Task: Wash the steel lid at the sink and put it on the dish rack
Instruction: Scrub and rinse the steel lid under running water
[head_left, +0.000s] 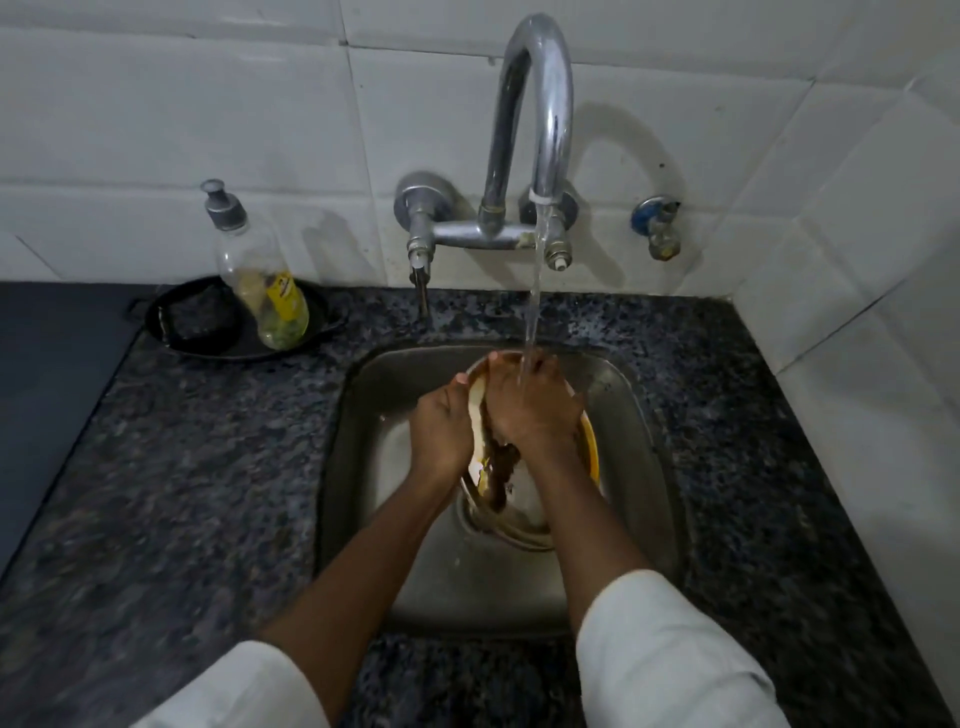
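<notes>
Two hands meet over the sink (639, 415). Left hand (441, 423) grips the steel lid (519, 499) at its left rim, thumb on top. Right hand (535, 410) presses flat on the lid face under the water stream (532, 322) from the tap (535, 104). Lid sits tilted above the basin. Soap bottle (260, 275) stands on the counter (182, 441), well apart.

left hand (441, 431): fingers curled, gripping | right hand (535, 410): palm down, fingers spread | forearms converging
</notes>
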